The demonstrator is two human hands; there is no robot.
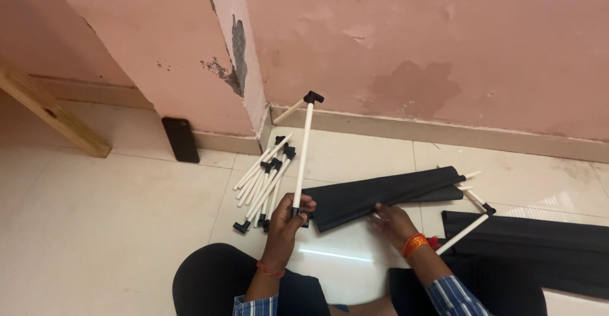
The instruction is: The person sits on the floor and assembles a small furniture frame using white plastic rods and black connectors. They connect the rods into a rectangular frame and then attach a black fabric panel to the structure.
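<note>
Fingers of my left hand (288, 222) close around the lower end of a white rod (301, 158), its long axis running up and away toward the pink wall (406, 43).

Just right of that grip lies the black fabric panel (380, 195); my right hand (394, 222) rests on its near edge, fingers spread and gripping nothing I can make out. Loose rods (263, 183) lie to the left on the floor.

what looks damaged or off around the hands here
The pink wall is damaged: paint has peeled off its corner edge and a dark stain sits above the skirting. The white rods lie in a loose heap.
</note>
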